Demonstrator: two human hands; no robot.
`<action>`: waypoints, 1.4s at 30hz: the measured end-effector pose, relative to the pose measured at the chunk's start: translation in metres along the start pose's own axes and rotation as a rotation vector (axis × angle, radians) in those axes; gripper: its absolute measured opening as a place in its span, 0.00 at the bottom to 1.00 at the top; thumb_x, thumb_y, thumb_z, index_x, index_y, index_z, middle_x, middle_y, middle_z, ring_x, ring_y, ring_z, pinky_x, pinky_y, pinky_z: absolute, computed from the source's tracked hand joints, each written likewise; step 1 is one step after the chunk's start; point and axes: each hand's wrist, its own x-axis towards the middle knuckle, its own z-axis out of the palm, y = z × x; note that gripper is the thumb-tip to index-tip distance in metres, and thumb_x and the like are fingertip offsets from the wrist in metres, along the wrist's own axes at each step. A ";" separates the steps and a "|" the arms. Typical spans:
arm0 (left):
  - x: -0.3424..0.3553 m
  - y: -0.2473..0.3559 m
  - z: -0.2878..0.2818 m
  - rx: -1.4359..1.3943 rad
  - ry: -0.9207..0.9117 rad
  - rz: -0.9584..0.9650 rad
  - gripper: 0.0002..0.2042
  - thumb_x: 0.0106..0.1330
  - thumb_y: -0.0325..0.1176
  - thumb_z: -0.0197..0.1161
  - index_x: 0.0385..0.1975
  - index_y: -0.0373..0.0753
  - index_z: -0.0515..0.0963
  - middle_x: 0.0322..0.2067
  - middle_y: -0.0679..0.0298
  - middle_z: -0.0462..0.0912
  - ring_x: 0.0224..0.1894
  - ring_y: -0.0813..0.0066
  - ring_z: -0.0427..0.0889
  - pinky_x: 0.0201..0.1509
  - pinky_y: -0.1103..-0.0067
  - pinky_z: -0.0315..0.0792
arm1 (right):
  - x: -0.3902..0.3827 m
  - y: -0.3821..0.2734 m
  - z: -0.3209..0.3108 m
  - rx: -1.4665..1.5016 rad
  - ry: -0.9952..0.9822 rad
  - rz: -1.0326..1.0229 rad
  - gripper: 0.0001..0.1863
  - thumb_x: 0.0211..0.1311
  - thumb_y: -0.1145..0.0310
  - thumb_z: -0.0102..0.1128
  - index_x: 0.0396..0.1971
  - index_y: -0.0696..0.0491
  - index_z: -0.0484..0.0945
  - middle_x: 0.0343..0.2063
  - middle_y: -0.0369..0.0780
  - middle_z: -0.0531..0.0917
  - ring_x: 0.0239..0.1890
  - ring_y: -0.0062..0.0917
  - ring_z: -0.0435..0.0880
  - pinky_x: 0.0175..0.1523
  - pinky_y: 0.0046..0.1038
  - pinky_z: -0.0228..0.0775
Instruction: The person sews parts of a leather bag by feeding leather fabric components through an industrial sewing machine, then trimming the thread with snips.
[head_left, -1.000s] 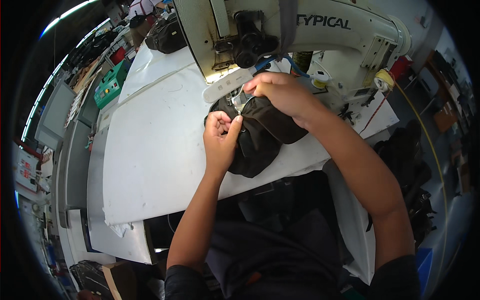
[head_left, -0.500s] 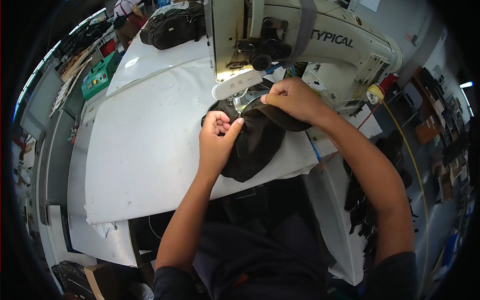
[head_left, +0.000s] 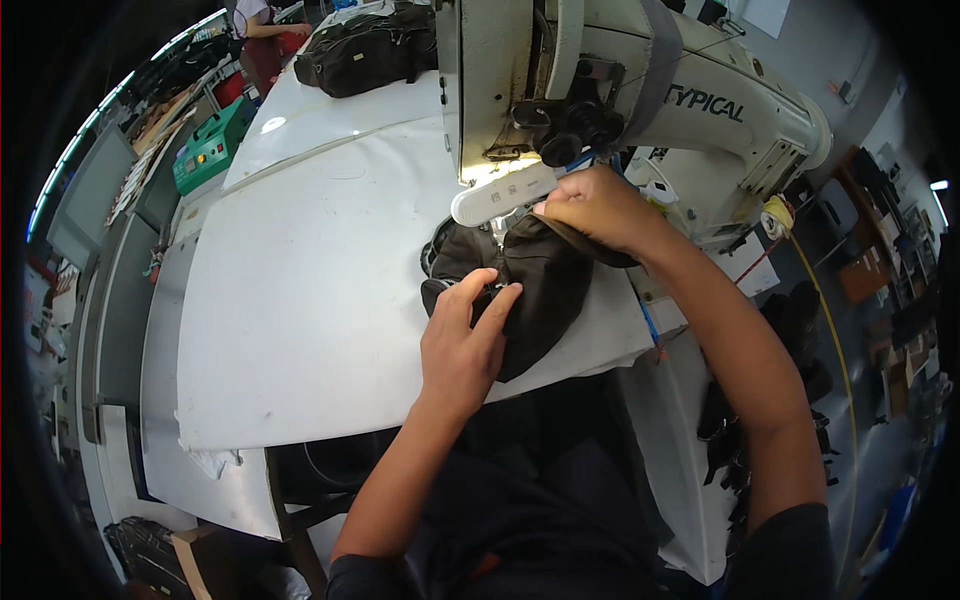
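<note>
A dark brown fabric piece (head_left: 550,290), folded and bulky, lies under the presser foot (head_left: 500,228) of a sewing machine (head_left: 590,60). My right hand (head_left: 600,212) pinches its raised edge just right of the needle area. On the near side, my left hand (head_left: 462,345) rests against the fabric, thumb and forefinger apart around a seam or opening. A white lamp (head_left: 505,195) on the machine head covers part of the needle area. Fabric under my right palm is hidden.
A white worktable (head_left: 300,300) spreads to the left, with a dark bag (head_left: 370,50) at its far end. A green box-shaped device (head_left: 208,147) stands beyond its left side. Another person (head_left: 262,40) stands far left. Dark pieces (head_left: 720,430) hang at right.
My left hand has come nearer and its thumb and forefinger have spread. The right hand still grips the fabric edge. The whole view has shifted slightly.
</note>
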 end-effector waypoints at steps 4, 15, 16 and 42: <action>0.023 -0.010 -0.008 0.066 -0.003 0.141 0.17 0.57 0.21 0.66 0.47 0.41 0.86 0.51 0.62 0.84 0.54 0.62 0.84 0.57 0.68 0.78 | 0.002 -0.004 -0.005 -0.066 -0.036 -0.072 0.18 0.66 0.55 0.68 0.36 0.58 0.90 0.22 0.38 0.85 0.29 0.19 0.80 0.38 0.28 0.72; 0.051 0.002 -0.048 -0.345 -0.011 -0.233 0.11 0.67 0.19 0.70 0.48 0.38 0.88 0.43 0.60 0.92 0.41 0.75 0.89 0.46 0.80 0.81 | -0.056 -0.011 -0.028 0.007 -0.090 -0.164 0.22 0.81 0.53 0.55 0.47 0.58 0.87 0.32 0.35 0.84 0.36 0.16 0.78 0.45 0.22 0.71; 0.051 0.001 -0.046 -0.360 -0.006 -0.243 0.11 0.68 0.19 0.70 0.48 0.38 0.88 0.43 0.60 0.92 0.41 0.76 0.89 0.46 0.80 0.81 | -0.051 -0.012 -0.026 -0.060 -0.092 -0.115 0.27 0.74 0.47 0.60 0.35 0.60 0.87 0.22 0.42 0.83 0.28 0.23 0.79 0.37 0.30 0.72; 0.044 0.009 -0.040 -0.818 -0.090 -0.866 0.14 0.79 0.28 0.52 0.59 0.31 0.75 0.58 0.57 0.77 0.52 0.73 0.81 0.49 0.75 0.85 | -0.013 -0.018 0.017 -0.101 0.048 -0.115 0.14 0.61 0.58 0.71 0.38 0.53 0.87 0.29 0.44 0.88 0.34 0.36 0.89 0.42 0.36 0.77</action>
